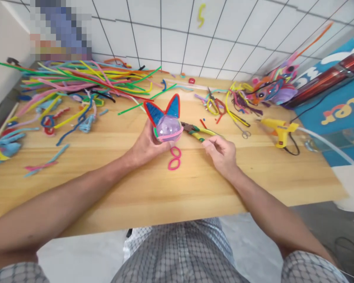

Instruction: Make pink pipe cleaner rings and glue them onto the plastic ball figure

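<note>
With fingers of left hand (149,144) wrapped around, holds eared, see-through purple ball (168,126); pinches right hand's (223,155) fingertips together by pliers (191,128).

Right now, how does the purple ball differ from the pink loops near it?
The purple ball is shiny and rounded; the pink loops are thin rings open in the middle. The left hand holds the ball, while the loops lie on the table. The ball bears two blue ears; the loops have none. Both show pink: a pink strip crosses the ball.
</note>
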`<state>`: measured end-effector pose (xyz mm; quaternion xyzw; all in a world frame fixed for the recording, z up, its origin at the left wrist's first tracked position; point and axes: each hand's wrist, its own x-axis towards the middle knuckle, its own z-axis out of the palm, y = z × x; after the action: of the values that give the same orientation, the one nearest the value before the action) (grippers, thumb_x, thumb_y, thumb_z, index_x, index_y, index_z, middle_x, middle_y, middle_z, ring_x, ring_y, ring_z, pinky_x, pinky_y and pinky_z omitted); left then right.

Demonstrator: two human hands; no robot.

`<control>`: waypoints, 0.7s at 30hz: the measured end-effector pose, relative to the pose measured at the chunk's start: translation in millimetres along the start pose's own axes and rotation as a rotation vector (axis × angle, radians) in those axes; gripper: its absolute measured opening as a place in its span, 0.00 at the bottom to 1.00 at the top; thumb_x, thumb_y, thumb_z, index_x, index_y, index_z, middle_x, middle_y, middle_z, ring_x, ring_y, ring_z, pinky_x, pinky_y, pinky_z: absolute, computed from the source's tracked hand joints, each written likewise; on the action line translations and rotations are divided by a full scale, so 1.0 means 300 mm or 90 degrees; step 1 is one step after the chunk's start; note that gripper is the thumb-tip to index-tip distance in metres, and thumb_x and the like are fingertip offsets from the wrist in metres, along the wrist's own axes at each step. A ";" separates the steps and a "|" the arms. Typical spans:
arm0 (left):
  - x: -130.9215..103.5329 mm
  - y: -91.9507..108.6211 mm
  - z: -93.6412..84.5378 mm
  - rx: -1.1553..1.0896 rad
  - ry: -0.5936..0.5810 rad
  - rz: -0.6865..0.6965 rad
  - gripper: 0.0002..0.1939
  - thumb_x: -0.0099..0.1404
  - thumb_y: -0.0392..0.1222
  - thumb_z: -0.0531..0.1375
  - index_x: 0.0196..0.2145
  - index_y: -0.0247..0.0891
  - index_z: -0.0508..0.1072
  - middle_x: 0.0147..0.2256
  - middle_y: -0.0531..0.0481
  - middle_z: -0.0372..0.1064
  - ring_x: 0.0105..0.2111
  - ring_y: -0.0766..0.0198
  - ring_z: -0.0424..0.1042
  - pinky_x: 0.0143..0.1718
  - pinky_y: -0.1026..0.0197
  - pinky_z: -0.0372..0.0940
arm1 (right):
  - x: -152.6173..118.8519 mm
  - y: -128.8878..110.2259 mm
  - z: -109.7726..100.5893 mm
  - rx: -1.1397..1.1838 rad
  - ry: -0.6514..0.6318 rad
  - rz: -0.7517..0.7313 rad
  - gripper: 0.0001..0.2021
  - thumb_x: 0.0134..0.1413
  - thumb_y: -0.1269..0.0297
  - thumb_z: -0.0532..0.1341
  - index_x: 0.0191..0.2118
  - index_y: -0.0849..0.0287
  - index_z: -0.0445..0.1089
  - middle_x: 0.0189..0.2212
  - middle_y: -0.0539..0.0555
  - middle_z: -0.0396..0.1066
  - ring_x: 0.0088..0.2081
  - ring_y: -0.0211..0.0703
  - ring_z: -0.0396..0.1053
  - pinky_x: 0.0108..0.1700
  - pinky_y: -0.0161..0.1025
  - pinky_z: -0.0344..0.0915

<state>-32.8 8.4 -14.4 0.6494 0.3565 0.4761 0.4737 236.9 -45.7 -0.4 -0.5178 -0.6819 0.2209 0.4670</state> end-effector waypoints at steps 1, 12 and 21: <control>-0.003 0.003 0.003 0.012 0.015 0.005 0.39 0.59 0.55 0.77 0.60 0.42 0.66 0.59 0.39 0.77 0.57 0.48 0.82 0.60 0.43 0.79 | 0.003 0.006 -0.006 0.004 0.012 0.021 0.17 0.69 0.49 0.65 0.31 0.54 0.74 0.20 0.44 0.66 0.22 0.37 0.61 0.28 0.38 0.60; 0.012 -0.024 0.001 0.008 0.104 -0.034 0.38 0.60 0.56 0.76 0.59 0.42 0.64 0.57 0.40 0.76 0.55 0.51 0.82 0.59 0.44 0.79 | 0.116 -0.055 -0.083 -0.104 -0.003 0.071 0.10 0.60 0.53 0.67 0.35 0.54 0.79 0.30 0.51 0.78 0.32 0.42 0.71 0.36 0.40 0.68; 0.008 -0.023 0.011 -0.009 0.079 -0.043 0.36 0.62 0.53 0.75 0.61 0.42 0.66 0.59 0.40 0.77 0.56 0.50 0.82 0.63 0.42 0.76 | -0.012 0.226 -0.465 -0.404 0.372 0.250 0.19 0.54 0.46 0.66 0.43 0.55 0.72 0.42 0.59 0.77 0.42 0.52 0.75 0.50 0.54 0.74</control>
<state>-29.0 11.7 -20.7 0.6029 0.4038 0.5017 0.4709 391.5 -49.6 10.0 -0.7945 -0.4452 -0.0693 0.4071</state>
